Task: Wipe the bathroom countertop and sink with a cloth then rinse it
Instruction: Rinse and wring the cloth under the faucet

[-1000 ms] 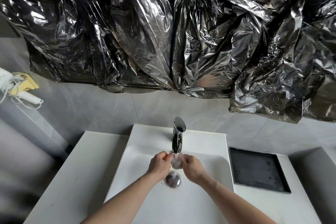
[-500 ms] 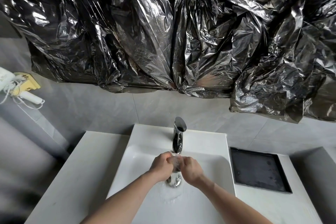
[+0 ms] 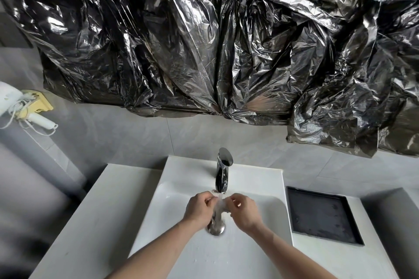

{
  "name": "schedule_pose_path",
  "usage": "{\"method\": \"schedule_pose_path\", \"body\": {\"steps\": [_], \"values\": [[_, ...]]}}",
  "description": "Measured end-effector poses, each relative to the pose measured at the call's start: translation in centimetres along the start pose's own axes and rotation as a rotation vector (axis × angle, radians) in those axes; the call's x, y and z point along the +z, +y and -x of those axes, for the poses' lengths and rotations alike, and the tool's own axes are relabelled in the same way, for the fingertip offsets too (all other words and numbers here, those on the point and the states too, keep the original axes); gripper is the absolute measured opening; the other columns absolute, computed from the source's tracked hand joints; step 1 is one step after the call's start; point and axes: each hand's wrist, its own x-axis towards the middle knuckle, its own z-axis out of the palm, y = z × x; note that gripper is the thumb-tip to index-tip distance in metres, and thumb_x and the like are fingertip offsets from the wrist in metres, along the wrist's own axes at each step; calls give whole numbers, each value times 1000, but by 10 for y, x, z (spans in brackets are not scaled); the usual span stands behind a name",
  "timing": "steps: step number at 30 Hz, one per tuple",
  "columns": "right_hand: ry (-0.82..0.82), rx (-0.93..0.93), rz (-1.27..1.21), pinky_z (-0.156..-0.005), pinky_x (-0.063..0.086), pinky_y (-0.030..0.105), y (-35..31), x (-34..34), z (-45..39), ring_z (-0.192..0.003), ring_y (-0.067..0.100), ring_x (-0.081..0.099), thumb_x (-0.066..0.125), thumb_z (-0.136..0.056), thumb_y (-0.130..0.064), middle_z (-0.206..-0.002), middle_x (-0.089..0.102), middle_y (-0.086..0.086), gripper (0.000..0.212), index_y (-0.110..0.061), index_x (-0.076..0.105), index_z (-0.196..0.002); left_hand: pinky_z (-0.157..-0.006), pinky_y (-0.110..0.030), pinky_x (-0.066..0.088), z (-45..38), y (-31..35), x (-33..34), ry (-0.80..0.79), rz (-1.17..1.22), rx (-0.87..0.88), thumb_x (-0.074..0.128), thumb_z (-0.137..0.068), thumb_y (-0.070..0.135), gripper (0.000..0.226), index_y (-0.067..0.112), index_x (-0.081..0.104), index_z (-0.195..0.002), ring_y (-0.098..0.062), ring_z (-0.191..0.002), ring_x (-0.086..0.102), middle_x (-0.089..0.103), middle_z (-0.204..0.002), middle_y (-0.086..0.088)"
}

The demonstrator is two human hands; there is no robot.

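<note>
Both hands meet at lower centre of the frame, under the tap. Left hand [image 3: 199, 208]: fingers curled, pinching one side of the cloth [image 3: 219, 208]. Right hand [image 3: 243, 212]: fingers curled likewise, pinching the other side. The cloth is a small, pale, wet wad bunched between the two grips; its lower end hangs toward the drain [image 3: 215, 229]. Its outline is blurred by water, so the exact fold cannot be read.

Step in hand, as judged: rinsing the cloth. To do it well: keep the wad directly in the stream from the tap [image 3: 223, 170], rub one held side against the other, open up the bunched folds so water reaches the inner layers, then squeeze over the drain, keeping it low in the sink [image 3: 172, 206] to limit splash onto the countertop [image 3: 108, 206]. Droplets already sit on the basin floor, lower centre.

Count:
- hands: 2
- cloth: 1
- tap: 1
- drain: 1
- sink: 1
- dark tray [image 3: 322, 215], right of sink: 1
- hairdryer [image 3: 25, 108], far left on wall: 1
- black plastic sheeting [image 3: 204, 41] across the upper frame: number of pieces cannot be told.
</note>
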Motion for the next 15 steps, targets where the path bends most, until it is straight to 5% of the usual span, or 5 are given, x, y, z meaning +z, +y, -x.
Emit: {"method": "schedule_pose_path", "body": {"steps": [2, 6, 11, 15], "values": [[28, -8, 4, -68, 50, 27, 3, -1, -3, -73, 12, 67, 58, -95, -31, -75, 73, -11, 26, -22, 69, -73, -81, -30, 52, 3, -5, -2, -19, -1, 48, 63, -90, 27, 12, 33, 66, -80, -16, -90, 65, 70, -92, 7], [120, -15, -89, -66, 49, 23, 4, -3, -2, -71, 7, 67, 59, -99, -27, -73, 72, -9, 25, -22, 70, -77, -85, -26, 52, 6, -9, -7, 6, -50, 83, 56, -82, 19, 24, 36, 68, -93, -10, -96, 63, 65, -102, 13], [160, -22, -185, -61, 50, 29, 2, -6, -2, -65, 9, 66, 54, -103, -27, -68, 71, -5, 25, -23, 62, -80, -68, -27, 53, 3, -13, -17, 26, -8, -19, 62, -75, 44, 15, 36, 68, -86, -12, -77, 68, 72, -75, 16], [162, -1, -229, -64, 50, 30, -2, -8, -3, -62, 7, 64, 55, -103, -29, -67, 72, -5, 23, -23, 64, -82, -70, -27, 50, 0, -13, -20, -14, 39, 10, 54, -80, 32, 16, 35, 70, -81, -13, -81, 68, 72, -76, 10]]}}
